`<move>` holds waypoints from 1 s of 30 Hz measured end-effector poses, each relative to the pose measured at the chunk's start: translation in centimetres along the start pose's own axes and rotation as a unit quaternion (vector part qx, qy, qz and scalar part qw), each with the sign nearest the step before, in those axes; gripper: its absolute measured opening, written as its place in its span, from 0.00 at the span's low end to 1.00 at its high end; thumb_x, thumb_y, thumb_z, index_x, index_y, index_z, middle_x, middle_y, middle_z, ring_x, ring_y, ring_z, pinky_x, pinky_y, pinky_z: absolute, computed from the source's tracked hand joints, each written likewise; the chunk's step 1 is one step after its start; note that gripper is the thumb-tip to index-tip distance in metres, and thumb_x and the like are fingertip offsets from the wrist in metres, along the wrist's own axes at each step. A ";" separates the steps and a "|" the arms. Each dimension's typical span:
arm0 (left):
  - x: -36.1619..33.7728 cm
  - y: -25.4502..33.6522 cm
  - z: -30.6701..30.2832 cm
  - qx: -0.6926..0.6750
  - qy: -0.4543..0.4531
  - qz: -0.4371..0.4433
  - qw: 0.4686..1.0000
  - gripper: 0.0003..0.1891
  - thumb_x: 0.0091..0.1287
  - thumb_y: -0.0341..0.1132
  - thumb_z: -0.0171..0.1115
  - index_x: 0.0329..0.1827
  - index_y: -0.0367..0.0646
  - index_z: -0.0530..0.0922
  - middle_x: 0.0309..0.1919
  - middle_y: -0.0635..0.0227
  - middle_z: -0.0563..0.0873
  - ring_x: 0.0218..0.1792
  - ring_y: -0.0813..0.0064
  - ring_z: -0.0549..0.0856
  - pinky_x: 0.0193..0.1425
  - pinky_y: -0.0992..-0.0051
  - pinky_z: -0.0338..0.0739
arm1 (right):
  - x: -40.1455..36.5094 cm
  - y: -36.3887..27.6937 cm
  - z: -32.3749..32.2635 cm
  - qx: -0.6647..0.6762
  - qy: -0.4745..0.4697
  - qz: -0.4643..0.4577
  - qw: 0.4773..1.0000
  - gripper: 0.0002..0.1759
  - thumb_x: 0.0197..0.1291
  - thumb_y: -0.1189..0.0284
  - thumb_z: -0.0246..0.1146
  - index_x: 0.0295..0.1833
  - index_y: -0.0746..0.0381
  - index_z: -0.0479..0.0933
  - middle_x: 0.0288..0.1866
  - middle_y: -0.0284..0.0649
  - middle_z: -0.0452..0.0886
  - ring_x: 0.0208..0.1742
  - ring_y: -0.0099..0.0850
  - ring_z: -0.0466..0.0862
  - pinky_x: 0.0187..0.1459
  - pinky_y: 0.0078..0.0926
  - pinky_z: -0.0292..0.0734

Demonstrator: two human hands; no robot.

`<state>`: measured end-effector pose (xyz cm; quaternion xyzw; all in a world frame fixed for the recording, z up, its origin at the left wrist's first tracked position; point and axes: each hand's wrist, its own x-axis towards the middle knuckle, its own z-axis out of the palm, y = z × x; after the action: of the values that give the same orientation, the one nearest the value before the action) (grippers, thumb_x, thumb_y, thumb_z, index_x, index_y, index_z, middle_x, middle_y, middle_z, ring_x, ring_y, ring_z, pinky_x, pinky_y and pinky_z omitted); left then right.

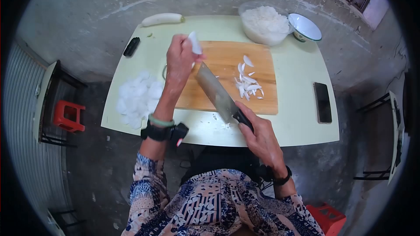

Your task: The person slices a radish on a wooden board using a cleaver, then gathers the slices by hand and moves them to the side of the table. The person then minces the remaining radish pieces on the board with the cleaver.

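Observation:
My left hand (180, 57) is raised over the left part of the wooden cutting board (210, 52), closed on a white radish slice (194, 43). In my right hand (261, 136) is the black handle of a cleaver (216, 94). Its broad blade slants up and left across the board's near edge, its tip close below my left hand. Cut white radish strips (249, 86) lie loosely on the right side of the board. A pile of thin round radish slices (139, 98) rests on the table left of the board.
A whole white radish (162, 19) and a small black object (131, 46) lie at the table's far left. A clear bowl of white shreds (266, 24) stands at the back, beside an enamel bowl (305, 28). A phone (323, 102) lies at right. Red stools (69, 116) stand on the floor.

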<state>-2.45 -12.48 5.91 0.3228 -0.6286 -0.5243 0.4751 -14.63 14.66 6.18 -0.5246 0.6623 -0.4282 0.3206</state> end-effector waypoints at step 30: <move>-10.8 -5.9 2.8 0.356 -0.088 0.119 0.922 0.12 0.63 0.21 0.71 0.46 0.37 0.78 0.44 0.52 0.79 0.43 0.43 0.84 0.46 0.51 0.80 | -0.8 0.6 -0.9 -0.182 0.085 -0.036 0.979 0.37 0.67 0.86 0.61 0.81 0.58 0.69 0.55 0.59 0.85 0.50 0.61 0.87 0.51 0.51 0.82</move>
<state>-1.95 -3.17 -2.60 0.3459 -0.8471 -0.2314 0.3303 -15.49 15.70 6.02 -0.5594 0.7345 -0.3552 0.1466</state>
